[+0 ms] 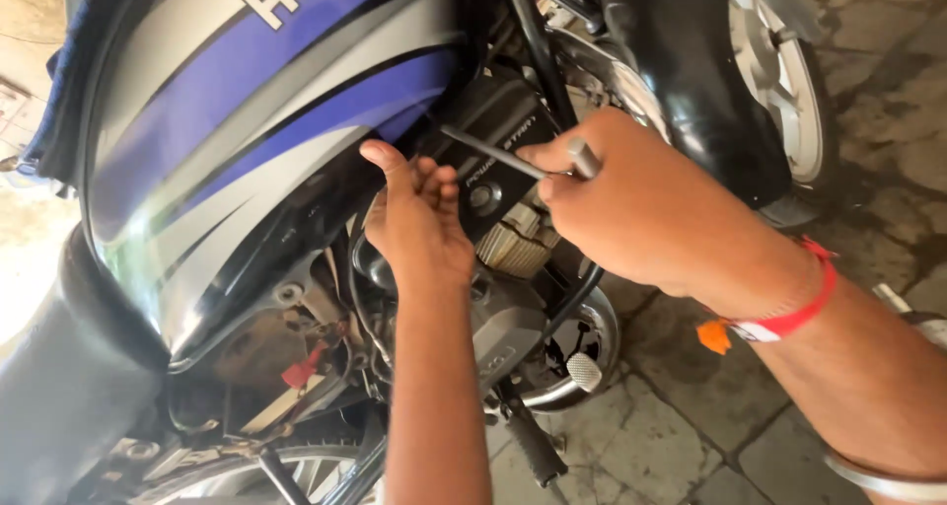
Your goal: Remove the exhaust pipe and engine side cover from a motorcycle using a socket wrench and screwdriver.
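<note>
Looking down on blue-and-silver motorcycle fuel tank (247, 101), engine below. My right hand (631, 204) clamped on thin grey metal T-handle wrench (513, 157); shaft runs toward 10 o'clock into black engine cover (503, 130), grip near handle end, I judge for turning leverage. My left hand (419, 219) at wrench's 8 o'clock, fingers loosely curled, empty, thumb against tank's lower edge, seemingly bracing. Silver brake pedal (584, 371) at 6 o'clock.

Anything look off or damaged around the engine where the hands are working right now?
Nothing looks clearly damaged. The right hand holds a thin metal rod tool pointed at the black engine cover, and the left hand reaches under the blue and grey fuel tank. One oddity: a red tag hangs loose low in the frame.
</note>
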